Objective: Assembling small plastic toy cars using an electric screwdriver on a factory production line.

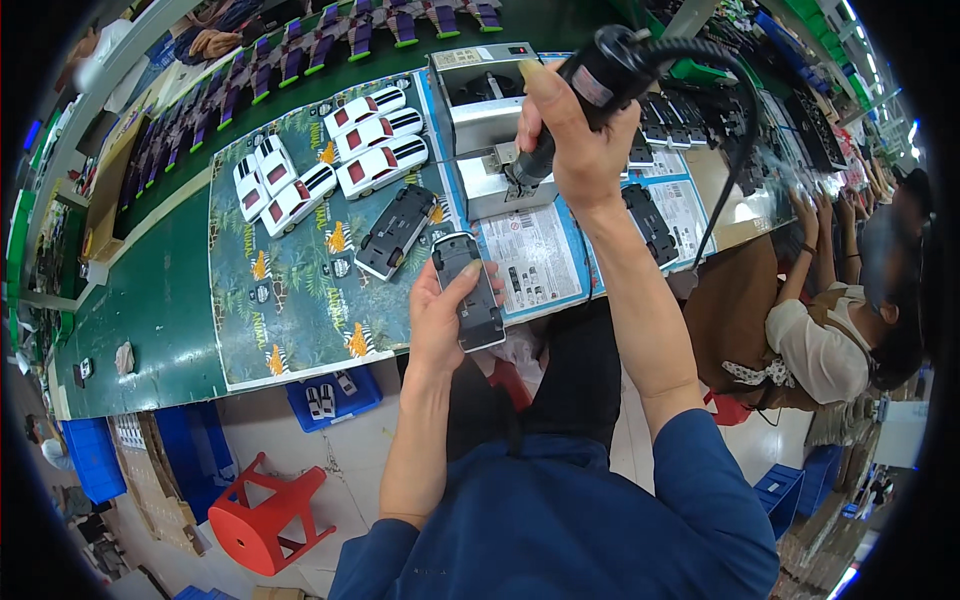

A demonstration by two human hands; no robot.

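My left hand (437, 318) grips a toy car (468, 300), black underside up, by the table's near edge. The thumb lies across the car's base. My right hand (580, 140) is wrapped round a black electric screwdriver (597, 82), tilted with its lower end at the front of a metal screw feeder (485, 130). Whether the bit touches the feeder I cannot tell. Just left of the feeder another car (397, 230) lies with its black underside up. Beyond it, several white toy cars (375, 140) with black stripes rest on their wheels on a printed animal-pattern sheet (300, 330).
A black cable (752, 110) curves from the screwdriver down to the right. More black car bases (650, 222) lie right of the feeder. Purple-and-green parts (300, 55) line the far belt. At right sits a co-worker (825, 330). A red stool (265, 515) and a blue bin (335, 395) are below the table.
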